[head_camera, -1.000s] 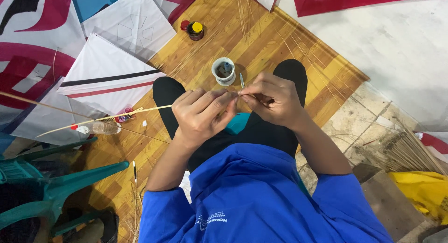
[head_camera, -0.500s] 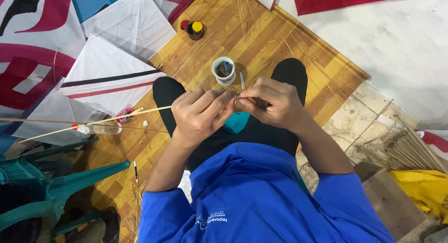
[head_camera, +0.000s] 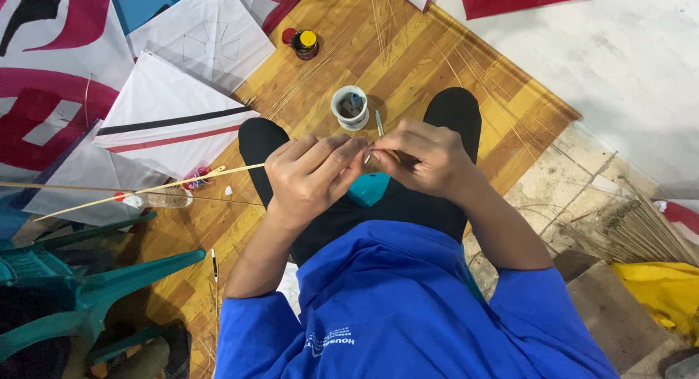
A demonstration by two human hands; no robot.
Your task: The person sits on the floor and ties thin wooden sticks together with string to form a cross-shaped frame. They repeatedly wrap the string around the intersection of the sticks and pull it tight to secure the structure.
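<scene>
I sit cross-legged on a wooden floor in a blue shirt and black trousers. My left hand [head_camera: 309, 176] pinches the near end of a long thin bamboo stick [head_camera: 149, 190] that runs out to the left. Touching it fingertip to fingertip, my right hand [head_camera: 426, 159] grips a small knife [head_camera: 379, 125] whose blade points up and away. A teal object [head_camera: 369, 189] lies in my lap under the hands. Beyond them stands a small white cup [head_camera: 350, 107] holding dark liquid.
Paper kites [head_camera: 171, 120] in white, pink and blue cover the floor at upper left. A small jar with a yellow lid [head_camera: 306, 42] stands farther off. Green plastic chair legs [head_camera: 87, 295] are at lower left. A bundle of thin sticks [head_camera: 644, 230] and yellow cloth lie at right.
The bamboo stick's far end has tipped slightly lower to the left. Both hands stay together over my lap, with the knife still at the stick's end.
</scene>
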